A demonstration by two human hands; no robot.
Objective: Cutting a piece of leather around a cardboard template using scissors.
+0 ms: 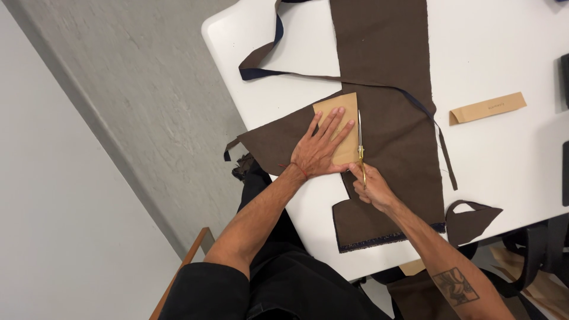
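My left hand lay open, flat on the tan paper pattern over brown fabric; my right hand gripped the scissors.

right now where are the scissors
In the head view, the scissors sit mid-table in the right hand, blades running along the right edge of the tan paper pattern that the left hand presses onto the brown fabric.
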